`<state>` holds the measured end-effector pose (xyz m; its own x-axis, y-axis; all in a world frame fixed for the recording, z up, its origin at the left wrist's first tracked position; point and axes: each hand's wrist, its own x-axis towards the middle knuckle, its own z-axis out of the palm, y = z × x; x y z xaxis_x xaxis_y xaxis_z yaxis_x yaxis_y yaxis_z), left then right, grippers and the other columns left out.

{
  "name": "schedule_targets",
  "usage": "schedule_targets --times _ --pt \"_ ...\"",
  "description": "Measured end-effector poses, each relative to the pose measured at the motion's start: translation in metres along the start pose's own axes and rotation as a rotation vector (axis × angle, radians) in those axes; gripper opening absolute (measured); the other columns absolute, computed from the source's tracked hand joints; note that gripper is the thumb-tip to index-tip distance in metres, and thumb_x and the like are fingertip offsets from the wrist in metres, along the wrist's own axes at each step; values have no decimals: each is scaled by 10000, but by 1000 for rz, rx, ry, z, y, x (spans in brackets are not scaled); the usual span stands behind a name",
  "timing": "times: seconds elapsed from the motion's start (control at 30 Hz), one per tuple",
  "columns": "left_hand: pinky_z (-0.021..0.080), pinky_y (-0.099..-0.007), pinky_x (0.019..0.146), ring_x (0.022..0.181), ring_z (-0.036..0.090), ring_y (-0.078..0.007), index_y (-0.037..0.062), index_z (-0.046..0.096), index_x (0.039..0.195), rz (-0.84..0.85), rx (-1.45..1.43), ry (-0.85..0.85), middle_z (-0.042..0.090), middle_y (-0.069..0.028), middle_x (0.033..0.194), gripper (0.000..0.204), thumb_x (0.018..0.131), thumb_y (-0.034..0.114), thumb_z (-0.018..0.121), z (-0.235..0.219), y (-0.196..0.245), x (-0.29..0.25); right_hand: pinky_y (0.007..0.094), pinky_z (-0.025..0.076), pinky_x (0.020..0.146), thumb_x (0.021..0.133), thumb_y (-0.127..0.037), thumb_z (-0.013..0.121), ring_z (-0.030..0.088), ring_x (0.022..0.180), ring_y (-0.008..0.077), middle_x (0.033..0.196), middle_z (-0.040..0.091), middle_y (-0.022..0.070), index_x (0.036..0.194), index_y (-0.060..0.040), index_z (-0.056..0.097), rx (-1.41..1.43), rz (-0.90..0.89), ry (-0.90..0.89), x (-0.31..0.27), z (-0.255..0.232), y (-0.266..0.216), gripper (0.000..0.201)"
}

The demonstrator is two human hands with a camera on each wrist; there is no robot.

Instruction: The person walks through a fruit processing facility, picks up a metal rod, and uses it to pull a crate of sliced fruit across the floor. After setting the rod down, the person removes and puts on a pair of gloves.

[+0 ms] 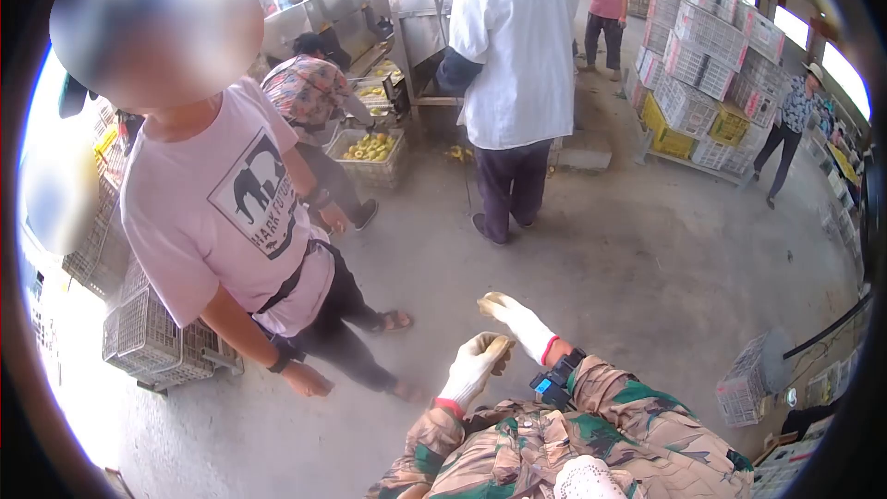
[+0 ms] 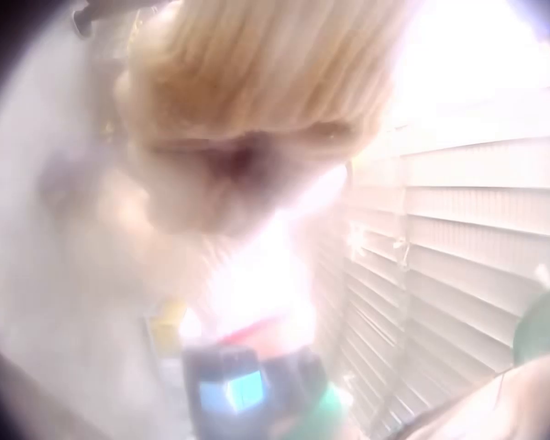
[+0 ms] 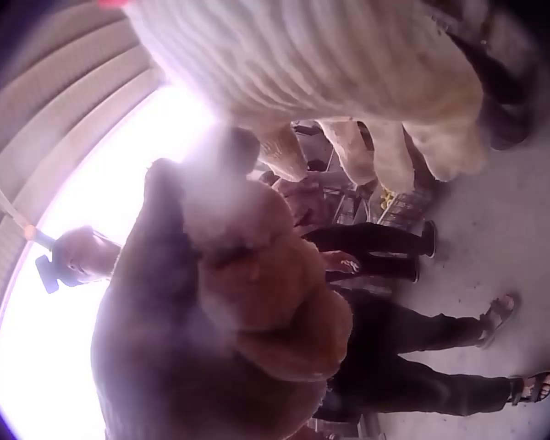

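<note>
Both hands wear whitish knit gloves with red cuffs, raised in front of the camouflage-sleeved body. The left hand (image 1: 474, 368) has its fingers loosely bent, with nothing seen in it. In the right wrist view this left hand (image 3: 266, 275) appears dark against bright light, its yellowish fingers curled together. Slightly farther forward is the right hand (image 1: 517, 321), its fingers extended and slightly bent. The right wrist view has the right hand (image 3: 312, 64) across the top, fingers pointing down, no object in them. A wrist camera (image 1: 554, 383) is strapped behind the right glove.
A person in a pink T-shirt (image 1: 236, 212) stands close on the left. Ahead, another in a white shirt (image 1: 517, 46) faces away beside a metal machine (image 1: 420, 14). A crate of yellow-green fruit (image 1: 370, 155) sits on the floor. Stacked crates (image 1: 693, 74) rise at right.
</note>
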<state>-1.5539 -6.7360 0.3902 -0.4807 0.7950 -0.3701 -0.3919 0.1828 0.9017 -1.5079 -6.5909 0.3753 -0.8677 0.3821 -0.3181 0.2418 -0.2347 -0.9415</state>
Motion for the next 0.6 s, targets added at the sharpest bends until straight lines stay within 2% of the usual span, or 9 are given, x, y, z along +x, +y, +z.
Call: schedule_targets --times 0.03,0.1,0.23,0.27,0.37,0.47,0.57,0.6 --pt "473 -247 624 671 564 -112 -6 569 1074 10 66 24 626 -53 824 338 898 281 554 1 0 0 325 379 951 886 -356 556 462 1175 199 1280 507 103 1335 -45 384 57 -31 -24 1 -3 10 573" --pt "475 -253 633 685 561 -112 -8 551 1103 28 200 64 622 -54 856 388 887 313 565 8 0 1 325 423 889 890 -348 553 511 1108 203 1248 530 111 1321 -43 397 114 49 -54 -1 2 8 550" --pt "464 -253 625 673 543 -105 24 549 1009 0 152 -41 592 -32 822 356 870 351 578 8 6 0 316 492 725 902 -336 531 585 955 205 1217 550 128 1283 -37 428 335 194 -99 8 4 28 496" --pt "450 -245 598 649 531 -94 43 553 925 11 116 -55 579 -17 783 315 872 352 576 8 6 1 316 497 657 920 -355 482 596 900 205 1215 553 123 1265 -33 450 291 218 -109 -1 7 13 473" --pt "436 -235 579 631 518 -83 58 564 873 10 110 -78 573 -7 761 300 870 358 583 2 2 3 321 492 587 929 -398 434 602 841 201 1218 555 111 1253 -38 471 250 353 -219 -11 10 -8 486" --pt "428 -228 574 629 511 -79 58 569 846 29 86 -131 568 -5 750 306 870 362 589 -2 4 2 331 489 554 930 -429 405 603 809 200 1246 537 105 1263 -37 469 260 359 -285 -6 10 -4 519" --pt "416 -222 571 623 499 -75 55 568 834 31 57 -192 565 -5 747 290 875 341 591 -3 12 2 322 493 587 935 -415 399 602 829 191 1291 500 106 1289 -61 458 325 329 -299 -4 17 -12 503" --pt "413 -221 573 625 496 -76 54 569 836 31 31 -202 564 -6 748 282 876 331 591 -2 14 1 329 485 666 939 -398 400 580 910 202 1312 478 108 1301 -71 447 307 401 -287 -6 17 -18 490"
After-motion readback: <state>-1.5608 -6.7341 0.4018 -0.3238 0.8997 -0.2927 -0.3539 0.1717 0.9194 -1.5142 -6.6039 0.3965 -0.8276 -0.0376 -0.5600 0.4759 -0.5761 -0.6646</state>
